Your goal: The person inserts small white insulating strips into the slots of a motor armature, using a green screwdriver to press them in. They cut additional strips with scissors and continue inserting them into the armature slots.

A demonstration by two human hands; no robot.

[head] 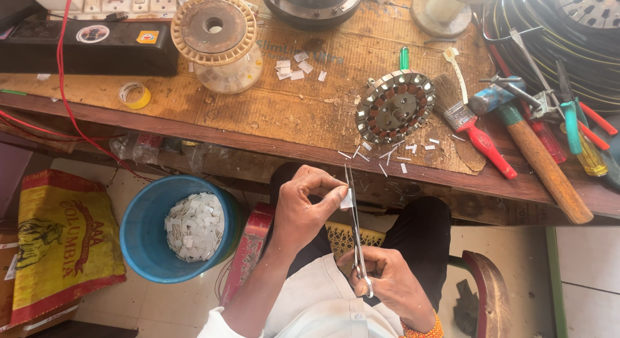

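A seated person works over their lap, below the edge of a wooden worktop (271, 112). The left hand (309, 205) pinches a small white paper strip (347, 199) between thumb and fingertips, its grip closed on the strip. The right hand (387, 280), at five o'clock from the left, has its grip closed around the handles of long thin scissors (356, 228), whose blades point up toward twelve o'clock and meet the strip.

On the worktop at twelve o'clock from the hands lies a round motor stator (394, 107) with copper windings, with white paper scraps (387, 154) scattered just below it. At two o'clock lie a red-handled brush (478, 134) and a wooden-handled hammer (542, 163). At nine o'clock on the floor stands a blue bucket (139, 238) holding cut white pieces.
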